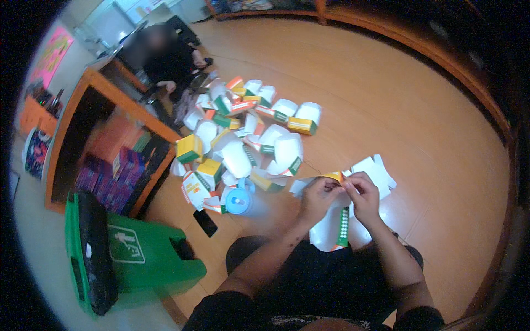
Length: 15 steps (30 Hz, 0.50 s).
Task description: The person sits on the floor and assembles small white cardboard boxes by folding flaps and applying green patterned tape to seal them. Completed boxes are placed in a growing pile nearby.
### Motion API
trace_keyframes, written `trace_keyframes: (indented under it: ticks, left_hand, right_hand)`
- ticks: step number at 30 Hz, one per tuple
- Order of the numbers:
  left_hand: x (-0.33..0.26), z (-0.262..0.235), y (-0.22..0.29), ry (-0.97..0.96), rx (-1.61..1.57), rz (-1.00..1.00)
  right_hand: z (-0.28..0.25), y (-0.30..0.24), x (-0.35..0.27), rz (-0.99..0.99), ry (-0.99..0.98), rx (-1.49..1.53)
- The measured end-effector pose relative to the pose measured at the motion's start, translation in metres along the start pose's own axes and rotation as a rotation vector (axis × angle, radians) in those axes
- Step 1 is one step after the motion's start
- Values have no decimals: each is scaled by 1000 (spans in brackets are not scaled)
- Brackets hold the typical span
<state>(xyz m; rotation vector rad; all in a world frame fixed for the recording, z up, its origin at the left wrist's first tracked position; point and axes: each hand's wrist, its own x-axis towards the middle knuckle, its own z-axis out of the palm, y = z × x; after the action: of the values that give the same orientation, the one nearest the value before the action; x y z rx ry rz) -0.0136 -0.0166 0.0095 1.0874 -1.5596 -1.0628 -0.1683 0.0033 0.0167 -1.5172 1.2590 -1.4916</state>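
Note:
A paper food carton (327, 227), white inside with a green patterned edge and a yellow-orange end, is upright in front of my lap. My left hand (319, 199) pinches its top edge from the left. Close beside it, my right hand (363, 197) grips the same edge, with thumbs and fingertips nearly meeting at the yellow-orange flap. The fingers hide part of the fold. Just beyond my right hand, white flat carton blanks (371, 168) lie on the floor. Further left spreads a loose heap of folded cartons (288, 150) in white, green, yellow and orange.
A tumbler with a blue lid (238, 202) stands by the heap, near a black phone (205, 223). At left are a green bin (152, 254) and an open wooden cabinet (70, 140) holding purple packs. Another person (165, 62) sits beyond the heap.

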Motion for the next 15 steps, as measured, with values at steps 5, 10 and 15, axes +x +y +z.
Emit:
trace_keyframes:
  ticks: [5,10,15]
  left_hand:
    - [3,-8,8,6,-94,-257]
    - [5,-3,-7,23,-257,-124]
    - [6,-3,-6,-45,-257,-116]
  right_hand:
    - [-3,-4,3,-72,-27,-68]
    - [-5,8,3,-22,-29,151]
    - [-7,6,2,200,-55,416]
